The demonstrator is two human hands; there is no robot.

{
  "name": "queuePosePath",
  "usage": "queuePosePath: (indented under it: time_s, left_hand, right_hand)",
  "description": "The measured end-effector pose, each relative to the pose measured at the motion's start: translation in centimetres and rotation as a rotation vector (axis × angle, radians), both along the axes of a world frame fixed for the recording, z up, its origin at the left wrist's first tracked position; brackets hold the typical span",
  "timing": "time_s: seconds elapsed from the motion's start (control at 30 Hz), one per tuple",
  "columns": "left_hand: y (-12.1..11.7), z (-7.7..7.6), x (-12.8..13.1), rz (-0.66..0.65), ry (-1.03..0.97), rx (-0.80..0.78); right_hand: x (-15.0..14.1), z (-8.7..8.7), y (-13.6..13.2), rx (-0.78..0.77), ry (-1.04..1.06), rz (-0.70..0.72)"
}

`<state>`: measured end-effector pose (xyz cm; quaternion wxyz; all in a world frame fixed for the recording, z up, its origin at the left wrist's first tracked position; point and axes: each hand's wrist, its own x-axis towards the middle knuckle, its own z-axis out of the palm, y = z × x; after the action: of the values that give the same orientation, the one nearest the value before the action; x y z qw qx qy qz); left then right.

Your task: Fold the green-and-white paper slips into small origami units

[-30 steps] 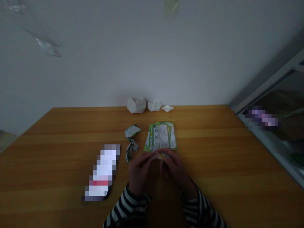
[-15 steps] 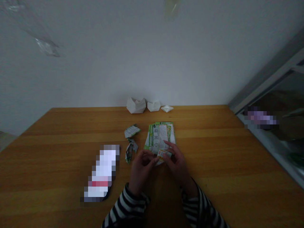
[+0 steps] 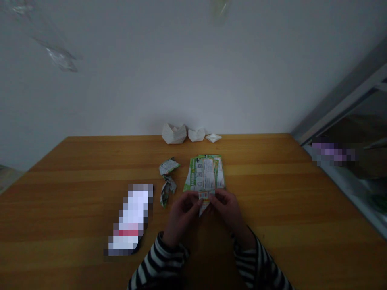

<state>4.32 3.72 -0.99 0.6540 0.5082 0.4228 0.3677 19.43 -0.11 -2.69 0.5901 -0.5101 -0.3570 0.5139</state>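
Two hands meet over the near middle of the wooden bench (image 3: 272, 193), both pinching one small folded paper piece (image 3: 204, 200) between them. The left hand (image 3: 183, 214) grips its left edge with thumb and fingertips closed on it; the right hand (image 3: 229, 208) does the same on the right edge. The piece shows orange and white print and hangs to a point below the fingers, just above the bench top. Striped sleeves cover both wrists.

Just beyond the hands lies a stack of green printed leaflets (image 3: 204, 173), its near edge close to the held piece. To its left sit two crumpled, folded leaflet shapes (image 3: 167, 180). Three white folded paper shapes (image 3: 190, 134) stand in a row at the far edge against the wall. A blurred-out object (image 3: 130, 219) lies left of the hands.
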Motion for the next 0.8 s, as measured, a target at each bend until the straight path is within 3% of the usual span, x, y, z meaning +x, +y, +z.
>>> queuePosePath:
  time_s: [0.23,0.43,0.7,0.8]
  left_hand:
    - [0.1,0.4,0.0,-0.058,-0.026,-0.085]
    - [0.3,-0.6,-0.4,-0.069,-0.140,-0.159]
    - [0.5,0.1,-0.7,-0.020,-0.202,-0.252]
    - [0.4,0.4,-0.6,-0.048,-0.067,-0.273]
  right_hand:
    - [0.5,0.2,0.0,-0.028,-0.029,0.134]
    - [0.7,-0.3,-0.1,0.003,-0.010,0.135]
    - [0.9,-0.4,-0.5,0.123,-0.303,-0.011]
    - [0.7,-0.5,-0.7,0.225,-0.449,0.009]
